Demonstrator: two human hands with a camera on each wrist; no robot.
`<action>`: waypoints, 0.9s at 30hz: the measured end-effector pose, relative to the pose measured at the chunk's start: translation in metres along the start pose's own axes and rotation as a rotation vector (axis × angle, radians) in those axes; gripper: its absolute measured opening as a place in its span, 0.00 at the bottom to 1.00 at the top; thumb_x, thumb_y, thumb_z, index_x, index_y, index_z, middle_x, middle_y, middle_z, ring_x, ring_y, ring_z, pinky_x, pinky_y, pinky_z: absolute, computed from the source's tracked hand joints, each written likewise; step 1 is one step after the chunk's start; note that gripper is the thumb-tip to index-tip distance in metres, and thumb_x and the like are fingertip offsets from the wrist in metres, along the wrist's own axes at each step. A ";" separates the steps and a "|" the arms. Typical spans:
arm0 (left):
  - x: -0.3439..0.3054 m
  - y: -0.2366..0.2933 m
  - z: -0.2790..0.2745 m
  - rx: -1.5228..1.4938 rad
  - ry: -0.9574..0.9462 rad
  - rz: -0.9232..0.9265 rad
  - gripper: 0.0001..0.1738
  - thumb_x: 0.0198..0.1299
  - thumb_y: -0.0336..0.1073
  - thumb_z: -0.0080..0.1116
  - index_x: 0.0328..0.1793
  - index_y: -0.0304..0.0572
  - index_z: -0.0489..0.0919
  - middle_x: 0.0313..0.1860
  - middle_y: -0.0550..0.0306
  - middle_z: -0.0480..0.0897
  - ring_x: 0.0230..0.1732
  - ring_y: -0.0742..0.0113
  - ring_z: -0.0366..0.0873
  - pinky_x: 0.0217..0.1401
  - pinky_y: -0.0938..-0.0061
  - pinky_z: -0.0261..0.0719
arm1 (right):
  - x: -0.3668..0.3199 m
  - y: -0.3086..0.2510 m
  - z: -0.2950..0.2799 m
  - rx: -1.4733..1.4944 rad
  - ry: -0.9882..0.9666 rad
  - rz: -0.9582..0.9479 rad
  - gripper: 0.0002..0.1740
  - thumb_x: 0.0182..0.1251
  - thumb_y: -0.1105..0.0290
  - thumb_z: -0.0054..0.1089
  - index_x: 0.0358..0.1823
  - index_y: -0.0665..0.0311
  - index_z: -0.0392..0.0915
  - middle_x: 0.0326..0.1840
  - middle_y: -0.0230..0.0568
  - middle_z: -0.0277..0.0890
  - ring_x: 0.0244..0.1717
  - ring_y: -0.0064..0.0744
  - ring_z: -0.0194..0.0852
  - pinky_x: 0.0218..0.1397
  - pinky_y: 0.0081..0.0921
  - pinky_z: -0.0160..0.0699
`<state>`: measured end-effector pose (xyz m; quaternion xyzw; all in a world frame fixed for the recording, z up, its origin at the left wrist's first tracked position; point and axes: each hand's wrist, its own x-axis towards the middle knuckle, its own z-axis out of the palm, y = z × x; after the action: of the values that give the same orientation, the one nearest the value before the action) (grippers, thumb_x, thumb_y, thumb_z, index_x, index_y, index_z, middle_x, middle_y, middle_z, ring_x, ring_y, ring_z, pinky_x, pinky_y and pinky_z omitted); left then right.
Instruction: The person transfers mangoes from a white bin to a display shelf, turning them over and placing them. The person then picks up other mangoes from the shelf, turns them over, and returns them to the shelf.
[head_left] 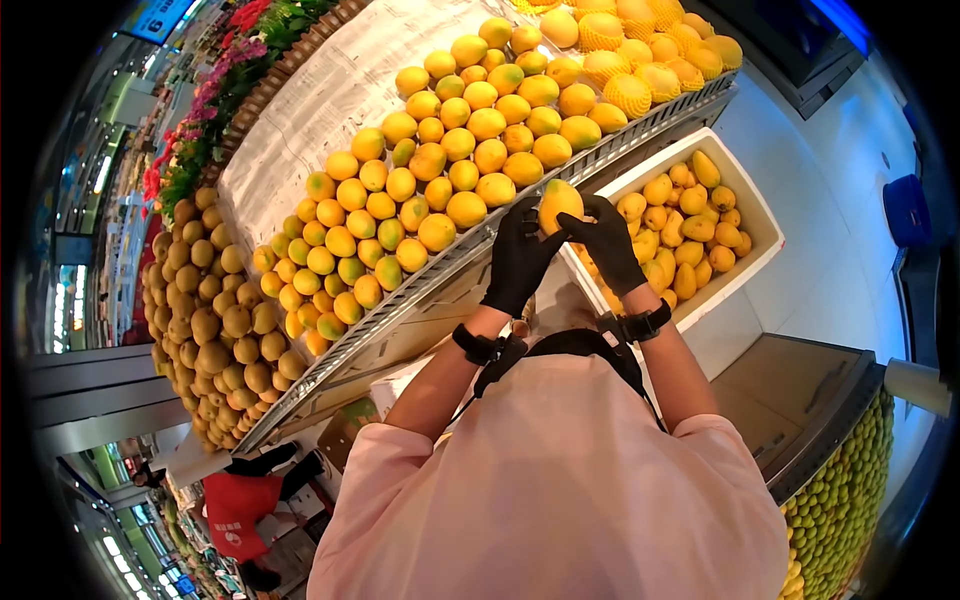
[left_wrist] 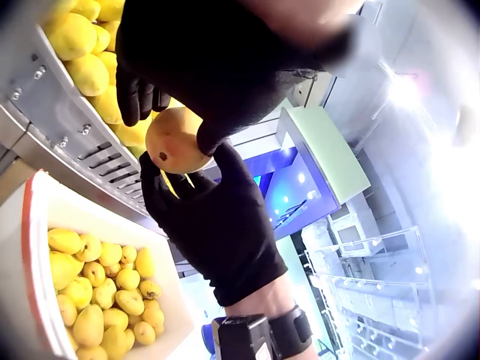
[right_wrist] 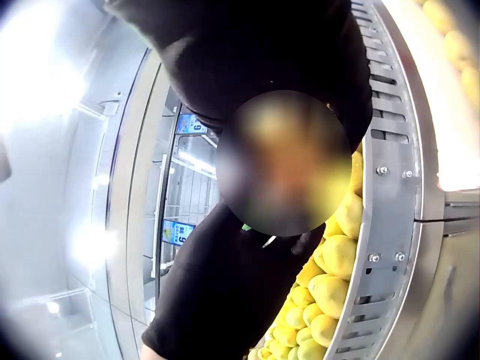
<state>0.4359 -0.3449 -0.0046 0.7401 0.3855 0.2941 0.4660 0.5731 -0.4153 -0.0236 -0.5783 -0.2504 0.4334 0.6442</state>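
Both hands wear black gloves and meet around one yellow mango (head_left: 560,205), held up at the front edge of the fruit stand. My left hand (head_left: 520,258) grips its left side, while my right hand (head_left: 610,245) holds it from the right. In the left wrist view the mango (left_wrist: 174,139) shows a small dark spot on its end, with the thumb of my left hand (left_wrist: 202,64) pressed against it and the fingers of my right hand (left_wrist: 225,232) beneath. A round blurred patch hides the fruit in the right wrist view.
Rows of mangoes (head_left: 460,140) fill the sloped stand behind a slotted metal rail (head_left: 400,290). A white foam box (head_left: 765,225) of mangoes stands to the right. Brown round fruit (head_left: 215,320) is piled at left, net-wrapped fruit (head_left: 630,95) at far right. A person in red (head_left: 240,510) is lower left.
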 end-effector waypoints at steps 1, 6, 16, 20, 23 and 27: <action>0.001 0.000 0.000 -0.010 -0.024 -0.030 0.36 0.47 0.39 0.76 0.61 0.36 0.71 0.51 0.48 0.79 0.48 0.64 0.80 0.49 0.72 0.80 | -0.002 -0.002 0.003 0.017 0.017 0.008 0.27 0.59 0.64 0.70 0.55 0.72 0.72 0.48 0.44 0.75 0.45 0.28 0.78 0.46 0.22 0.83; 0.007 -0.010 -0.001 -0.334 -0.101 -0.062 0.35 0.53 0.39 0.72 0.64 0.37 0.69 0.51 0.51 0.80 0.49 0.65 0.80 0.50 0.72 0.81 | -0.015 -0.016 0.007 0.155 0.022 0.034 0.18 0.66 0.68 0.61 0.53 0.70 0.73 0.47 0.42 0.76 0.43 0.26 0.79 0.47 0.24 0.83; 0.004 -0.008 -0.038 0.804 -0.112 0.700 0.18 0.55 0.41 0.55 0.52 0.45 0.75 0.42 0.57 0.80 0.51 0.65 0.76 0.50 0.70 0.76 | -0.017 -0.024 -0.024 0.219 -0.127 -0.003 0.15 0.68 0.74 0.55 0.53 0.72 0.74 0.42 0.42 0.80 0.39 0.30 0.82 0.44 0.25 0.84; 0.002 -0.034 -0.030 -0.195 -0.286 -0.062 0.20 0.52 0.41 0.61 0.53 0.47 0.78 0.40 0.60 0.82 0.48 0.63 0.79 0.54 0.70 0.76 | -0.019 -0.026 -0.028 0.177 -0.201 0.023 0.16 0.67 0.73 0.57 0.53 0.71 0.74 0.44 0.42 0.81 0.39 0.28 0.82 0.44 0.24 0.83; -0.003 -0.013 -0.039 0.459 -0.273 0.428 0.27 0.52 0.43 0.64 0.59 0.45 0.75 0.44 0.59 0.82 0.50 0.63 0.79 0.56 0.68 0.77 | -0.022 -0.031 -0.023 0.123 -0.255 0.035 0.17 0.66 0.72 0.58 0.55 0.69 0.74 0.45 0.40 0.81 0.42 0.26 0.81 0.45 0.23 0.82; 0.002 -0.020 -0.033 -0.444 -0.544 -0.070 0.36 0.55 0.44 0.66 0.67 0.39 0.66 0.59 0.52 0.74 0.60 0.62 0.73 0.61 0.67 0.75 | -0.021 -0.033 -0.026 0.032 -0.353 -0.034 0.25 0.61 0.77 0.62 0.61 0.67 0.70 0.54 0.40 0.77 0.49 0.24 0.76 0.53 0.23 0.79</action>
<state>0.4050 -0.3230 -0.0098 0.6582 0.1990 0.1464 0.7111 0.5929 -0.4448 0.0067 -0.4786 -0.3627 0.5211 0.6065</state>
